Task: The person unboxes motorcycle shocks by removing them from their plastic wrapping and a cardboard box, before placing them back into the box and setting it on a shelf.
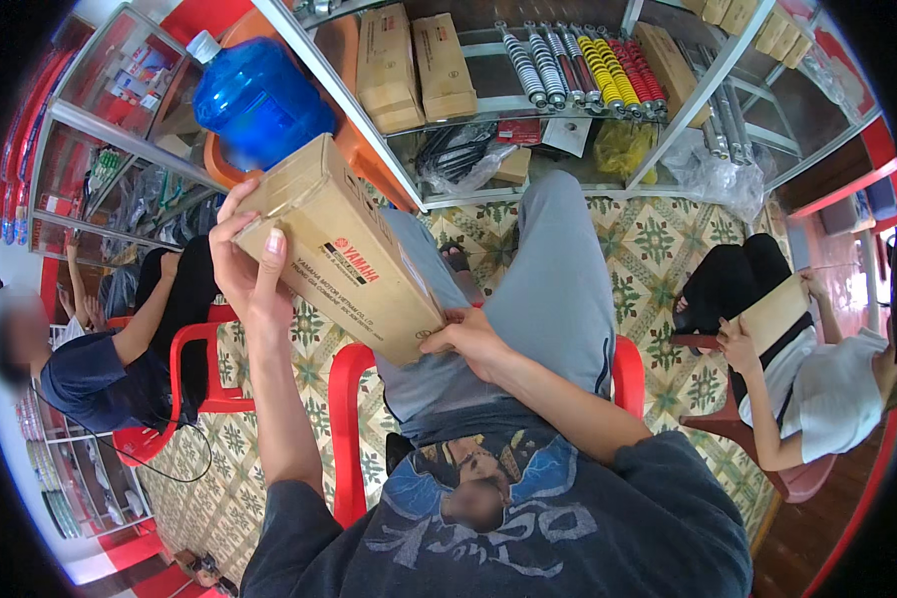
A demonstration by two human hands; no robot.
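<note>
A long cardboard box (336, 261) with Yamaha printing is tilted above my lap, its taped upper end toward the upper left. My left hand (250, 261) grips that upper end, thumb on the printed face and fingers around the far edge. At the lower right end, my right hand (472, 342) holds the corner with the thumb on the front face. The flaps at the upper end look closed, and what the box contains is hidden. Under it are my legs in grey trousers (568, 276).
Ahead, a glass display case (508, 198) holds cardboard boxes (390, 67) and coil-spring shock absorbers (587, 67). A blue water bottle (261, 105) rests on an orange chair (347, 149) at upper left. Seated people are on the left (97, 366) and right (830, 396), the right one holding a cardboard piece (776, 312).
</note>
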